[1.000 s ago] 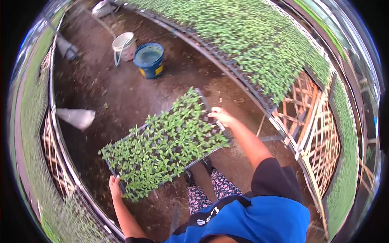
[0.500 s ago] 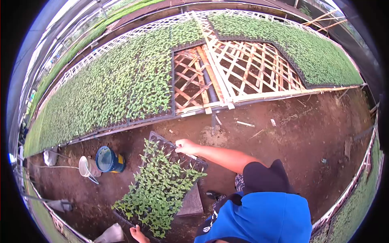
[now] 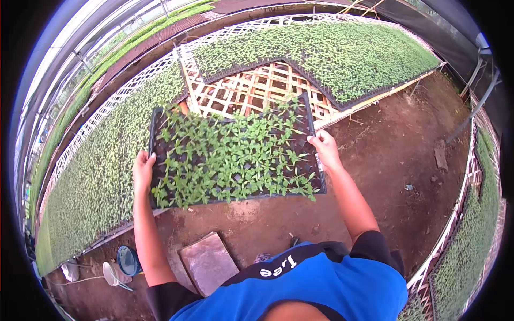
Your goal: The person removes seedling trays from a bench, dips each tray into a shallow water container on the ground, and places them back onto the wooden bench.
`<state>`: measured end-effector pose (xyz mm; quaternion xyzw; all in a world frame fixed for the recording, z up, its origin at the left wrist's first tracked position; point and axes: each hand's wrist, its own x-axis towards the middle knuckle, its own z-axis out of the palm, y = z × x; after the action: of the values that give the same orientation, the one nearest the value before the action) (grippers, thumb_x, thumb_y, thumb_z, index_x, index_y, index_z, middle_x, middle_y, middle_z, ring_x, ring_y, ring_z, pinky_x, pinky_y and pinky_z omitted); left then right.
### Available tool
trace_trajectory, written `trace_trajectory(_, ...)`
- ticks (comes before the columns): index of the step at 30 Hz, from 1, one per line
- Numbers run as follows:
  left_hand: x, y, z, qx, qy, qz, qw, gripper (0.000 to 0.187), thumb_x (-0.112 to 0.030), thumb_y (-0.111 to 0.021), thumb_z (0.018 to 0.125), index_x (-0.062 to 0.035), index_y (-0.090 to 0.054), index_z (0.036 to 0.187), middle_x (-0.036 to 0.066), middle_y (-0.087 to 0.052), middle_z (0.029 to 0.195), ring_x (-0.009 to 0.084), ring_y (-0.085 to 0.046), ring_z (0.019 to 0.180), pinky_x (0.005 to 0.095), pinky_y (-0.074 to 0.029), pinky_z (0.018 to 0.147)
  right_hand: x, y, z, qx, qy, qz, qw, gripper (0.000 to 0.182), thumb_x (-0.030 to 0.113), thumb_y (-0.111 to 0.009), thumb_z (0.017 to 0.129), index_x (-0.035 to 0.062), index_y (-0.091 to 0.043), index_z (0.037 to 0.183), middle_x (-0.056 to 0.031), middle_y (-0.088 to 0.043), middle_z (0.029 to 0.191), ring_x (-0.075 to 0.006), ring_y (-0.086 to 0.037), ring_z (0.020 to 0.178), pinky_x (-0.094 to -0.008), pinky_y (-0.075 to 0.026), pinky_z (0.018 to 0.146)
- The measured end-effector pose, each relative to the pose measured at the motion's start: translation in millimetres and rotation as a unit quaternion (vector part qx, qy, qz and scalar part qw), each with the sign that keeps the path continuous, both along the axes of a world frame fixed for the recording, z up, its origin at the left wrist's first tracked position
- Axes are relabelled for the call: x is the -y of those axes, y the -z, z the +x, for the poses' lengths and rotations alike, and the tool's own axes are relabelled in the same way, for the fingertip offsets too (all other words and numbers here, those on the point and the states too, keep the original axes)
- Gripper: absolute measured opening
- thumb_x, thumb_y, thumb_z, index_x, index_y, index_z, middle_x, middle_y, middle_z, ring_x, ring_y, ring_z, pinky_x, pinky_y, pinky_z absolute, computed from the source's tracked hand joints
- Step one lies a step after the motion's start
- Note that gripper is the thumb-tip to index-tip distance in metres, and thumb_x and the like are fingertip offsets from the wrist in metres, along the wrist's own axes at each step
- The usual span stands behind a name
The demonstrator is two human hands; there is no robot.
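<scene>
A black seedling tray [image 3: 320,184] full of leafy green seedlings [image 3: 235,152] is held up in front of me, above the dirt floor. My left hand [image 3: 143,168] grips its left short edge, thumb over the rim. On the opposite short edge, my right hand [image 3: 325,148] is closed with the thumb on top; the fingers beneath are hidden. Past the tray's far edge lies a bare stretch of the bamboo lattice bench [image 3: 257,85], partly covered from view by the tray.
More seedling trays fill the bench on the left [image 3: 107,176] and right [image 3: 353,59]. On the dirt floor [image 3: 385,155] are a blue bucket [image 3: 127,260], a white bucket [image 3: 111,274] and a flat slab [image 3: 209,262]. Another planted bench [image 3: 466,257] runs along the right.
The seedling tray has risen from low over the floor and swung level, toward the lattice bench. My left hand has come up with it, and my view has turned right.
</scene>
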<state>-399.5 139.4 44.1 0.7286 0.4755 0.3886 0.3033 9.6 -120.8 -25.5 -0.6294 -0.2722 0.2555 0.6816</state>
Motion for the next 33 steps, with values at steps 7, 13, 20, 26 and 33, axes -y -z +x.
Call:
trace_trajectory(7, -149, -50, 288, -0.207, 0.074, 0.164, 0.962, 0.026, -0.026, -0.060, 0.070, -0.0029, -0.050, 0.076, 0.013, -0.056, 0.069, 0.0274, -0.055, 0.068, 0.0346, -0.041, 0.063, 2, 9, 91, -0.193, 0.143, 0.124, 0.963, 0.021, 0.005, -0.056, 0.073, 0.0088, -0.040, 0.061, 0.0027, -0.044, 0.060, -0.0054, -0.041, 0.053, -0.0207, -0.036, 0.047)
trace_trajectory(13, -254, -39, 492, -0.317, 0.166, 0.159, 0.920, 0.028, -0.030, -0.061, 0.070, -0.0092, -0.053, 0.087, 0.012, -0.059, 0.084, 0.0283, -0.056, 0.081, 0.0365, -0.042, 0.069, -38, 50, 127, -0.256, 0.234, 0.095, 0.933, 0.020, 0.003, -0.054, 0.074, 0.0116, -0.040, 0.062, 0.0016, -0.051, 0.065, -0.0071, -0.047, 0.057, -0.0231, -0.042, 0.053)
trace_trajectory(20, -369, 62, 654, -0.362, 0.224, 0.101, 0.899, 0.029, -0.033, -0.061, 0.069, -0.0112, -0.053, 0.087, 0.010, -0.059, 0.089, 0.0268, -0.055, 0.085, 0.0367, -0.042, 0.072, -110, 86, 142, -0.353, 0.350, 0.081, 0.864, 0.016, 0.004, -0.054, 0.075, 0.0123, -0.044, 0.066, 0.0018, -0.053, 0.069, -0.0094, -0.051, 0.062, -0.0289, -0.045, 0.059)
trace_trajectory(26, -423, 161, 714, -0.351, 0.280, 0.041, 0.893, 0.028, -0.031, -0.064, 0.067, -0.0079, -0.050, 0.072, 0.011, -0.059, 0.077, 0.0265, -0.056, 0.074, 0.0366, -0.041, 0.064, -124, 132, 163, -0.340, 0.391, 0.051, 0.854, 0.014, 0.009, -0.055, 0.077, 0.0123, -0.045, 0.068, 0.0009, -0.055, 0.072, -0.0095, -0.052, 0.065, -0.0279, -0.044, 0.060)
trace_trajectory(33, -480, 250, 741, -0.457, 0.341, 0.057, 0.820, 0.027, -0.014, -0.052, 0.068, -0.0097, -0.055, 0.095, 0.016, -0.055, 0.097, 0.0314, -0.052, 0.093, 0.0371, -0.042, 0.080, -117, 120, 176, -0.356, 0.337, -0.172, 0.855, 0.009, 0.007, -0.053, 0.077, 0.0130, -0.047, 0.078, 0.0015, -0.055, 0.083, -0.0099, -0.053, 0.070, -0.0262, -0.044, 0.061)
